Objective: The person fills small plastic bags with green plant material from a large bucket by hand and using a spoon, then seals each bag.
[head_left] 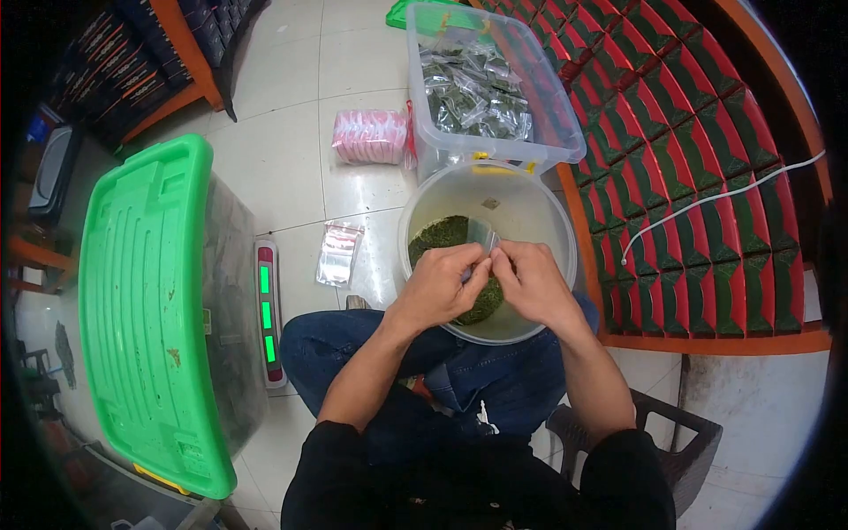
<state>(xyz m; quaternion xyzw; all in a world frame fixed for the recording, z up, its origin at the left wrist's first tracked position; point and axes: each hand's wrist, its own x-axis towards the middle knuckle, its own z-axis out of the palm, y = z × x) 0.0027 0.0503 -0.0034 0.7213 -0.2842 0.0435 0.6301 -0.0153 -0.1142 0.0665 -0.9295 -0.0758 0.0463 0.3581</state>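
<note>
Both hands meet over a round translucent bucket (555, 216) between my knees. My left hand (442, 290) and my right hand (537, 284) pinch a small clear plastic zip bag (480, 233) along its near edge, fingertips close together. The bag looks tilted, and its contents are hard to make out behind my fingers. Below it, dark green dried crumbled leaf (439, 235) lies in the bucket, partly covered by my hands. A small brownish square piece (490, 203) shows at the bucket's far inside wall.
Beyond the bucket, a clear storage box (556, 146) holds many filled small bags (473, 88). Flat empty bags (339, 253) and a pink-white wrapped pack (369, 137) lie on the tiles. Left are a green-lidded bin (146, 318) and a lit digital display (268, 314); right, red-green boxes (680, 177).
</note>
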